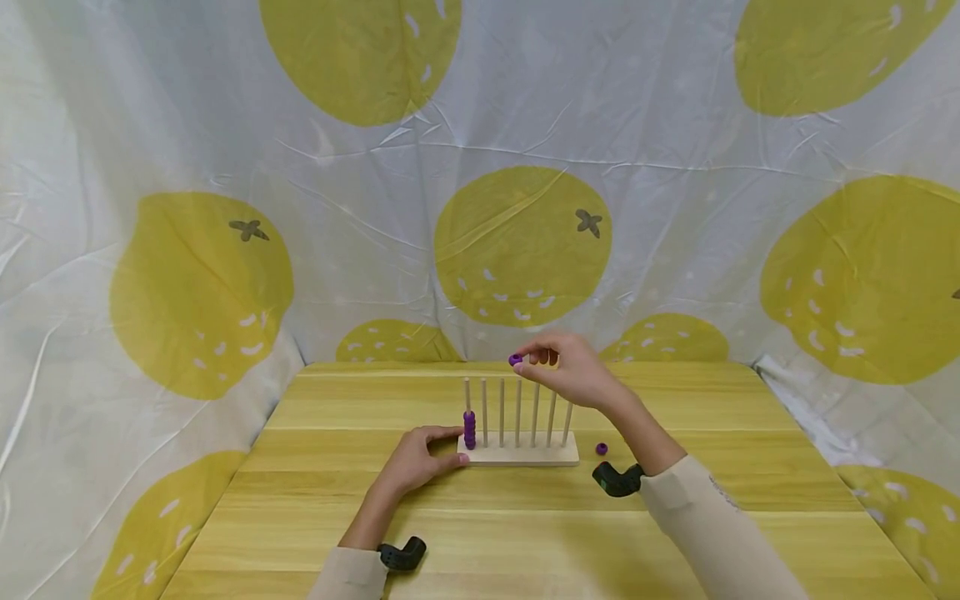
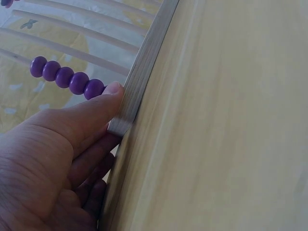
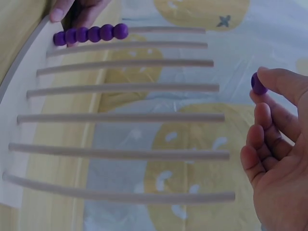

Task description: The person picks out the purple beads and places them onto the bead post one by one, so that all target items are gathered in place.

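Observation:
A pale wooden peg stand [image 1: 521,455] sits on the table with several upright pegs in a row. Purple beads [image 1: 469,430] are stacked on its leftmost peg; the other pegs are bare. My left hand [image 1: 414,458] grips the left end of the base, with the thumb [image 2: 111,91] on its near side close to the lowest bead. Between thumb and index finger, my right hand [image 1: 573,368] pinches one purple bead [image 3: 259,83]. That bead is held above peg height, near the middle pegs in the head view and beyond the peg tips in the right wrist view.
Another purple bead [image 1: 602,448] lies on the wooden table [image 1: 480,533], just right of the stand. Behind the table hangs a white cloth [image 1: 660,250] with yellow fruit prints. Each wrist wears a black camera mount [image 1: 618,479].

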`<state>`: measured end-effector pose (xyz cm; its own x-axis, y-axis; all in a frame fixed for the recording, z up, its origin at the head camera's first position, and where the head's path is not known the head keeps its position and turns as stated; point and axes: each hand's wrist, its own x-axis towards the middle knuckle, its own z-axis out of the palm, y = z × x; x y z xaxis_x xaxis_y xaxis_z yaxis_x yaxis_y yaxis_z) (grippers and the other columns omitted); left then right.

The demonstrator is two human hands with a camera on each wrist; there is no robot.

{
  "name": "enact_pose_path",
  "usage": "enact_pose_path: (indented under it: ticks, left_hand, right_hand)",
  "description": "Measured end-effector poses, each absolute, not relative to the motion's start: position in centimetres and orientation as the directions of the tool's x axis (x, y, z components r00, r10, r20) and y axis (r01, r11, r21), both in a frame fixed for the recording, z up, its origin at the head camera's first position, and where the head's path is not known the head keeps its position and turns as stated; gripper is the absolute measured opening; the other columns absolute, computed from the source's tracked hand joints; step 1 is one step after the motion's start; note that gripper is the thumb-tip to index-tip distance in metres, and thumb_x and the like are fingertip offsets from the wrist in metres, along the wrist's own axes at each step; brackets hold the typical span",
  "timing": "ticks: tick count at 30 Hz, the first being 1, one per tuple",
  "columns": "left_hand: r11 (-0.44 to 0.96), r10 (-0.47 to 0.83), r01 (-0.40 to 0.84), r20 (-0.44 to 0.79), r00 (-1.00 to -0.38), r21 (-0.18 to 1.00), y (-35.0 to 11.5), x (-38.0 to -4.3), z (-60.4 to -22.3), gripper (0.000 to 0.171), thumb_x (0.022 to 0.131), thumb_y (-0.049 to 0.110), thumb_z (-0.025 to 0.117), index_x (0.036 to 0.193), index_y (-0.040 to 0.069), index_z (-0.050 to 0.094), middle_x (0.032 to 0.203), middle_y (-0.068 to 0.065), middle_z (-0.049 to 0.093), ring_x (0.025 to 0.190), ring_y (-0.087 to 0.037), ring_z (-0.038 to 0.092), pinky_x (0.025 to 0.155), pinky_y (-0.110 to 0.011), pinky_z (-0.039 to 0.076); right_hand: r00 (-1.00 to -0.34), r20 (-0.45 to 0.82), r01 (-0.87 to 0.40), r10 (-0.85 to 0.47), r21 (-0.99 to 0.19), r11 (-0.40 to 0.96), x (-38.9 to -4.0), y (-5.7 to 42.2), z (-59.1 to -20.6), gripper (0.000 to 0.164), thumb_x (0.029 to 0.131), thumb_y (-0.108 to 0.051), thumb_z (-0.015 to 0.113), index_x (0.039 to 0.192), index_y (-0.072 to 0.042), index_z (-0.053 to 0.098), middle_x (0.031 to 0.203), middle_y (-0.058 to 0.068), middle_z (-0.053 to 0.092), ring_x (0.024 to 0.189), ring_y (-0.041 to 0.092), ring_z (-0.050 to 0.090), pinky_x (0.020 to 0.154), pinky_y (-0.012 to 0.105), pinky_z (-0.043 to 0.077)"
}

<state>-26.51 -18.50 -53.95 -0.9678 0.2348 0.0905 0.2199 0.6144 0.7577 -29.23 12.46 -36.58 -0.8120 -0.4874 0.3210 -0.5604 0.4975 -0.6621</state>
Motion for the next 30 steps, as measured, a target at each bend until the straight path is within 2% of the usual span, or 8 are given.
enact_pose_path:
  ticks: [9, 13, 30]
  left_hand:
    - [0.608, 0.237, 0.233, 0.107, -0.966, 0.759, -18.4, -26.4, -53.7, 0.05, 0.082, 0.046, 0.086, 0.128, 0.03, 0.074, 0.134, 0.001, 0.07, 0.136, -0.03, 0.057, 0.117, -0.054, 0.042]
    - [0.607, 0.24, 0.237, 0.109, -0.965, 0.758, -18.4, -26.4, -53.6, 0.049, 0.082, 0.047, 0.086, 0.127, 0.031, 0.074, 0.134, 0.0, 0.07, 0.136, -0.03, 0.057, 0.117, -0.054, 0.042]
    - [0.613, 0.256, 0.254, 0.117, -0.96, 0.748, -18.5, -26.5, -53.7, 0.05, 0.083, 0.046, 0.085, 0.128, 0.028, 0.074, 0.133, 0.001, 0.071, 0.135, -0.029, 0.058, 0.116, -0.054, 0.043]
  right_hand:
    - [-0.77, 0.349, -0.613, -0.533, -0.637, 0.468, -29.6, 10.0, -36.7, 0.016, 0.098, -0.034, 0.072, 0.108, -0.024, 0.078, 0.089, -0.005, 0.063, 0.079, 0.018, 0.051, 0.071, 0.032, 0.043]
    - [-0.749, 0.358, -0.634, -0.557, -0.63, 0.448, -29.8, 8.9, -37.0, 0.015, 0.097, -0.031, 0.073, 0.107, -0.021, 0.079, 0.088, -0.004, 0.063, 0.079, 0.017, 0.051, 0.071, 0.03, 0.043]
    - [-0.759, 0.292, -0.614, -0.582, -0.619, 0.49, -30.2, 6.2, -37.6, 0.016, 0.096, -0.029, 0.074, 0.108, -0.021, 0.08, 0.092, -0.005, 0.065, 0.086, 0.015, 0.054, 0.077, 0.03, 0.048]
